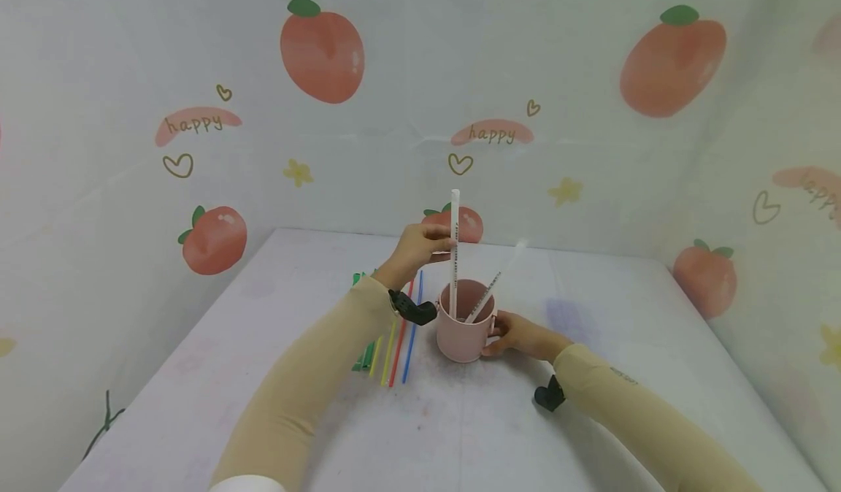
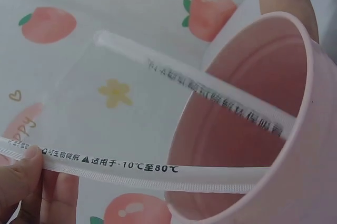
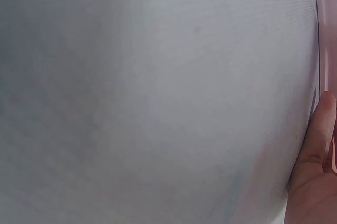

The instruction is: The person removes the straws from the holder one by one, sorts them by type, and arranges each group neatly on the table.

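Observation:
A pink cup with side handles stands upright on the table. My left hand pinches a white-wrapped straw above the cup, its lower end inside the rim. In the left wrist view, thumb and fingers hold this printed straw near its far end. A second wrapped straw leans in the cup toward the right. My right hand grips the cup's right handle; the right wrist view has its thumb along the pink side, most fingers hidden.
Left of the cup, partly behind my left forearm, lie coloured straws: blue, red, yellow and green. A white cloth with fruit prints hangs behind the pale table and along its sides.

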Demonstrator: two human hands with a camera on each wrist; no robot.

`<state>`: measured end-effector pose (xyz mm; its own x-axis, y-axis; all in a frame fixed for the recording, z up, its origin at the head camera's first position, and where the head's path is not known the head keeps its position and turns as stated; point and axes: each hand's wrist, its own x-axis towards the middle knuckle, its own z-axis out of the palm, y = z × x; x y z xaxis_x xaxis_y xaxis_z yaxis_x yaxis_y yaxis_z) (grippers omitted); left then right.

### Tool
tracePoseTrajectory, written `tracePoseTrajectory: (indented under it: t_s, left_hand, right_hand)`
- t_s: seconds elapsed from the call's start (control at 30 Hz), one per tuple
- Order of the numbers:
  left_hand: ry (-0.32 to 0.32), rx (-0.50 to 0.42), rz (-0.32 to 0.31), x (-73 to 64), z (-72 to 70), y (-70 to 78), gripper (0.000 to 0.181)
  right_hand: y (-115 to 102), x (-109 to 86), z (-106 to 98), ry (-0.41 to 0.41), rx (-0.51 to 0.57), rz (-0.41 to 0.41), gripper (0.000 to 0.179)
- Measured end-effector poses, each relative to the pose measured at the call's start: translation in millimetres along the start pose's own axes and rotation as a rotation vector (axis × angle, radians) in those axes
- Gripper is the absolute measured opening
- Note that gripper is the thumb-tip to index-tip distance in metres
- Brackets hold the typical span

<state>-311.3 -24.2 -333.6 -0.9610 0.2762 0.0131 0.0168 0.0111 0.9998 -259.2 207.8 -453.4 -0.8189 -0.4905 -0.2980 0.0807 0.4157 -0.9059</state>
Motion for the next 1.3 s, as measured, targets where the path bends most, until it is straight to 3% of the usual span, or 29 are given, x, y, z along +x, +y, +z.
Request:
tracePoseTrajectory:
  t_s: [0.47, 0.9, 1.3]
  left_hand:
    - [0.041, -0.049, 0.006, 3.5, -7.4, 4.2, 0.028]
    - [0.088, -0.119, 0.043, 1.2, -22.7, 18.1, 0.033]
    - [0.099, -0.146, 0.018, 1.2, -43.5, 22.9, 0.041]
  right_hand:
    - [-1.7, -0.9, -1.7, -0.009, 0.007, 0.006, 0.069]
    - [0.1, -0.2, -0.8, 0.004, -0.003, 0.02, 0.07]
    - [-2.4, -2.0, -0.1, 0.002, 0.005, 0.02, 0.068]
